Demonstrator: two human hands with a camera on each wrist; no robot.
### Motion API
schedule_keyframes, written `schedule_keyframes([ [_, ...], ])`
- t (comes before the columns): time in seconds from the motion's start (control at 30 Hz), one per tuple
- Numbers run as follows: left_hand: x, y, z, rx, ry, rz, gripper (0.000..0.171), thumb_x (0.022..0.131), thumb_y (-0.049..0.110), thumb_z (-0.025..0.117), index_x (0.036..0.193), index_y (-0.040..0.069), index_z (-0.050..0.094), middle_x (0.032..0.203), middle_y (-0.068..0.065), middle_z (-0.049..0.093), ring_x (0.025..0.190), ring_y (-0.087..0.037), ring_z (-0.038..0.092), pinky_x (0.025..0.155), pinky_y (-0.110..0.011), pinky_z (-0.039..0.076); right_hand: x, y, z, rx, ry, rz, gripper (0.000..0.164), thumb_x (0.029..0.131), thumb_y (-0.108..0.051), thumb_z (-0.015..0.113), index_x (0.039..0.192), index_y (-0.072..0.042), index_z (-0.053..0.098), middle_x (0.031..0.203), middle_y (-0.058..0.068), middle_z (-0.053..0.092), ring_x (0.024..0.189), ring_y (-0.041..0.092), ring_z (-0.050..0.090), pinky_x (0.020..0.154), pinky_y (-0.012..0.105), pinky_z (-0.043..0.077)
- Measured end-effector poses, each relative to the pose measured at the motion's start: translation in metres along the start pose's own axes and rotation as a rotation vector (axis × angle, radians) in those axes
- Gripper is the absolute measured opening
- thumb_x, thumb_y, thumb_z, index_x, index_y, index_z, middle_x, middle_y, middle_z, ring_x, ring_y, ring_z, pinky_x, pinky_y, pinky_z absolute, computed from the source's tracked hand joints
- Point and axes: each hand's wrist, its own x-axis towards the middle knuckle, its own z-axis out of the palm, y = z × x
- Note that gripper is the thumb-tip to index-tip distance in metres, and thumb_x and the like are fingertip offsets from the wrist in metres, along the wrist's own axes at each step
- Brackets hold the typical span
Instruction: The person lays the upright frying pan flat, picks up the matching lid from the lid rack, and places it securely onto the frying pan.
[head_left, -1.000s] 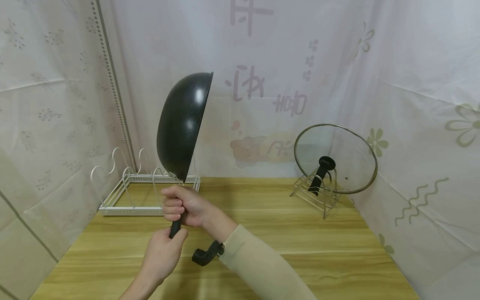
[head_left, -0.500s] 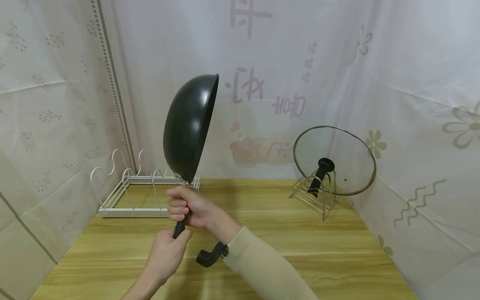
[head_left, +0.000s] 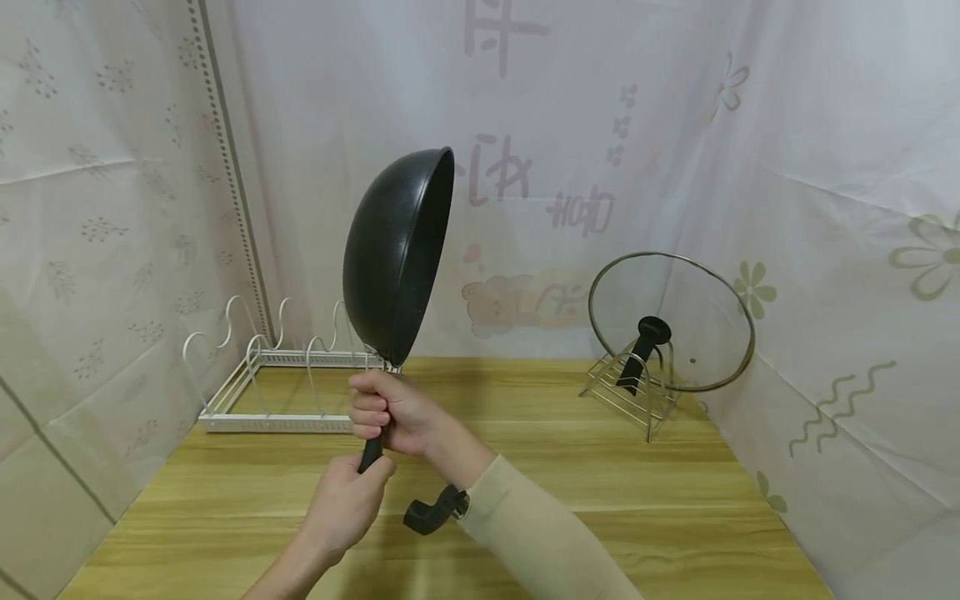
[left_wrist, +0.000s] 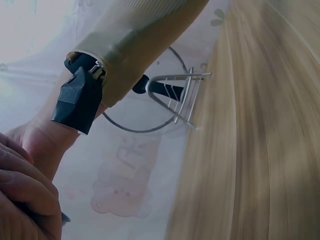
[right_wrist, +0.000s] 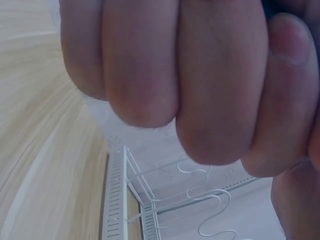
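A black wok [head_left: 390, 258] stands nearly upright in the air, its rounded outside toward the left and its opening turned to the right. My right hand [head_left: 397, 412] grips its handle just under the pan. Lower on the same black handle [head_left: 371, 454], my left hand [head_left: 347, 504] holds on with the thumb along it. Curled fingers [right_wrist: 215, 100] of the right hand fill the top of the right wrist view. In the left wrist view, the left hand's fingers [left_wrist: 25, 190] are bent at the lower left edge. Both palms are hidden.
Behind the wok at the left is a white wire pan rack [head_left: 277, 423]. A glass lid [head_left: 697, 308] with a black knob leans in a small metal stand [head_left: 637, 400] at the right. Printed cloth [head_left: 570, 108] encloses the wooden table [head_left: 600, 517]. A black camera mount [head_left: 435, 510] hangs at the right wrist.
Both hands and the wok have shifted a little to the right. The wok has turned, so more of its dark inside shows now. Lid and rack stay in place.
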Motion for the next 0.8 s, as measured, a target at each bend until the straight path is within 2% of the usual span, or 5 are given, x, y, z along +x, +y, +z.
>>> schedule_keyframes([
  [0.2, 0.001, -0.002, 0.001, -0.085, -0.078, -0.018, 0.039, 0.098, 0.011, 0.057, 0.062, 0.014, 0.042, 0.049, 0.009, 0.034, 0.043, -0.005, 0.025, 0.042, -0.021, 0.021, -0.005, 0.001, -0.002, 0.020, 0.039, 0.010, 0.052, 0.110, -0.020, 0.040, 0.058, -0.026, 0.040, 0.053, -0.017, 0.035, 0.045, -0.003, 0.040, 0.052, 0.015, 0.032],
  [0.43, 0.002, -0.005, 0.001, -0.144, -0.208, -0.025, 0.043, 0.101, 0.014, 0.056, 0.061, 0.014, 0.039, 0.048, 0.011, 0.033, 0.041, -0.004, 0.024, 0.039, -0.020, 0.021, -0.011, 0.002, -0.006, 0.054, 0.074, 0.007, 0.053, 0.110, -0.021, 0.042, 0.058, -0.027, 0.041, 0.053, -0.017, 0.037, 0.046, -0.003, 0.041, 0.052, 0.014, 0.033],
  [0.8, 0.004, -0.006, 0.006, -0.207, -0.311, -0.045, 0.046, 0.103, 0.016, 0.055, 0.061, 0.015, 0.038, 0.048, 0.011, 0.031, 0.037, -0.003, 0.023, 0.035, -0.021, 0.021, -0.021, 0.004, -0.013, 0.086, 0.128, -0.027, 0.053, 0.112, -0.019, 0.041, 0.059, -0.025, 0.042, 0.055, -0.016, 0.039, 0.048, -0.001, 0.041, 0.055, 0.013, 0.034],
])
